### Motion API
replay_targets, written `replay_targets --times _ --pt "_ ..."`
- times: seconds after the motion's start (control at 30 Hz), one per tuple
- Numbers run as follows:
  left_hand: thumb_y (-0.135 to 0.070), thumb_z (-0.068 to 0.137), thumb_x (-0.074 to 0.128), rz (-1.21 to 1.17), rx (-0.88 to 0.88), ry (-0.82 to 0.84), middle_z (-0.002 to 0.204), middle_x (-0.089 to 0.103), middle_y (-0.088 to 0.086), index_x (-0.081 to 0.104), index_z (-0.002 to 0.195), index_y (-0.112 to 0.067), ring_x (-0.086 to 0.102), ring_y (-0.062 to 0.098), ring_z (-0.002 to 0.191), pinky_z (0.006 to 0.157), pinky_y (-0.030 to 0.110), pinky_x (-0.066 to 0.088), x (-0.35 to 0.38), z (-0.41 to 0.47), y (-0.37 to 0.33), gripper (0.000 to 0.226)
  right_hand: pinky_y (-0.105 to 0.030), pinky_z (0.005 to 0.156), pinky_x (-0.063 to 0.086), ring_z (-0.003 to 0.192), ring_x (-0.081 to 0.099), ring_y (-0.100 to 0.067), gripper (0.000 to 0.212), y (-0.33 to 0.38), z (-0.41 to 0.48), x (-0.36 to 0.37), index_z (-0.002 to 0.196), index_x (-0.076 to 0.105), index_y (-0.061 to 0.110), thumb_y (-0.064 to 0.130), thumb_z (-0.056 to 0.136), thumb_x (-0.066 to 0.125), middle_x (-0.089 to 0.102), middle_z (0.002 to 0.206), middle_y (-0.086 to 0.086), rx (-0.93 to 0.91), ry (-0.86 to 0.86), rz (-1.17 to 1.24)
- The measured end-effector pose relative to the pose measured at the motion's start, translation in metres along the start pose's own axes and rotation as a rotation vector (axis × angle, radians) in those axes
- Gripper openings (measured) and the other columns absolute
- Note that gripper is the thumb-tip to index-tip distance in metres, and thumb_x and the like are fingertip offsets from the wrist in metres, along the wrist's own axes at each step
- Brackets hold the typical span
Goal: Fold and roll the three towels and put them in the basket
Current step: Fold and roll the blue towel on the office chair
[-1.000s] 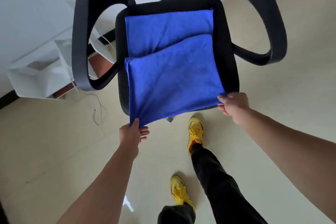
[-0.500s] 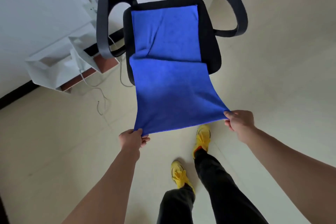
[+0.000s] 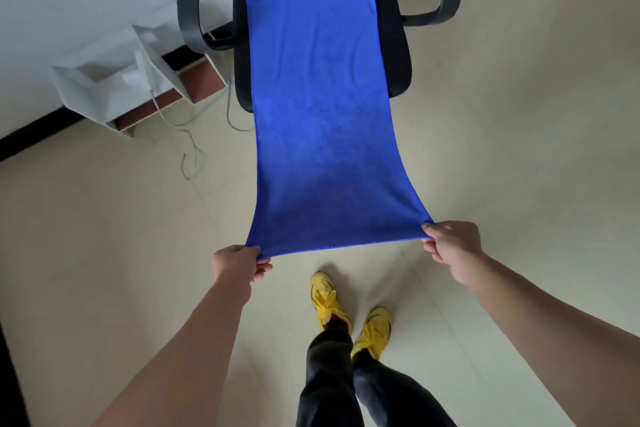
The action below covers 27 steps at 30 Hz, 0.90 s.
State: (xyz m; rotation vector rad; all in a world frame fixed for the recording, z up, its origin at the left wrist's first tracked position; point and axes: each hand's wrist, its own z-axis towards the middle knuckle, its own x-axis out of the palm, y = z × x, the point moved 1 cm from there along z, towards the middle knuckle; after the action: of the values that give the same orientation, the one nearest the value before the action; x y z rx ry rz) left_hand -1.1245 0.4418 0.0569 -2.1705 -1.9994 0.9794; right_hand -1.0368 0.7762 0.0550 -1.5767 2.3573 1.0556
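Work looks barely begun: nothing is rolled, no basket shows, and only one of the three towels is in sight. White paper bags (image 3: 104, 87) stand at the far left by the wall, with a loose cable (image 3: 192, 149) on the floor (image 3: 86, 236) just beside them, so that side is crowded. The left hand (image 3: 237, 263) pinches the near left corner of the blue towel (image 3: 318, 114). It lies unfolded, its far end on the chair (image 3: 396, 31) seat nearly to the back edge, its near end stretched past the front edge above the floor. The right hand (image 3: 453, 244) pinches the near right corner. Folding, rolling and stowing are all yet to do. Armrests flank the seat; right of the chair the floor lies open
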Motion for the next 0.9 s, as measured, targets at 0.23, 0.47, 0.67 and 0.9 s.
replay_targets --times 0.23,0.47,0.67,0.9 --pt "-0.001 0.088 0.052 -0.026 0.030 -0.037 0.063 0.066 0.015 0.057 0.081 -0.004 0.063 0.018 0.040 0.045 0.025 0.048 0.007 -0.009 0.007 0.010 -0.024 0.048 0.043 0.045 0.060 -0.015 0.015 -0.015 0.006 -0.010 0.074 0.064 0.010 0.018 0.083 0.072 0.067 0.066 -0.010 -0.030 0.022 0.010" --pt "-0.001 0.090 0.049 -0.102 0.067 -0.036 0.073 0.067 0.016 0.051 0.102 -0.010 0.064 0.019 0.041 0.045 0.026 0.048 0.012 -0.003 -0.032 0.014 -0.024 0.050 0.047 0.040 0.057 -0.011 0.013 0.028 0.016 -0.006 0.072 0.064 0.012 0.016 0.083 0.072 0.065 0.062 -0.007 -0.072 0.014 0.070" --pt "0.000 0.090 0.046 -0.127 0.124 -0.007 0.071 0.066 0.014 0.054 0.089 -0.012 0.064 0.017 0.041 0.040 0.024 0.046 0.025 0.022 -0.095 0.014 -0.024 0.050 0.049 0.042 0.056 -0.009 0.007 0.100 0.035 0.016 0.086 0.064 0.019 0.017 0.083 0.071 0.063 0.064 -0.004 -0.103 -0.007 0.157" --pt "-0.003 0.090 0.053 -0.226 0.105 0.110 0.057 0.068 0.009 0.064 0.086 -0.009 0.067 0.018 0.046 0.041 0.020 0.047 0.042 0.077 -0.198 0.013 -0.018 0.044 0.049 0.037 0.054 -0.008 0.007 0.197 0.072 0.054 0.077 0.069 0.016 0.013 0.083 0.069 0.064 0.064 -0.005 -0.062 0.009 0.280"
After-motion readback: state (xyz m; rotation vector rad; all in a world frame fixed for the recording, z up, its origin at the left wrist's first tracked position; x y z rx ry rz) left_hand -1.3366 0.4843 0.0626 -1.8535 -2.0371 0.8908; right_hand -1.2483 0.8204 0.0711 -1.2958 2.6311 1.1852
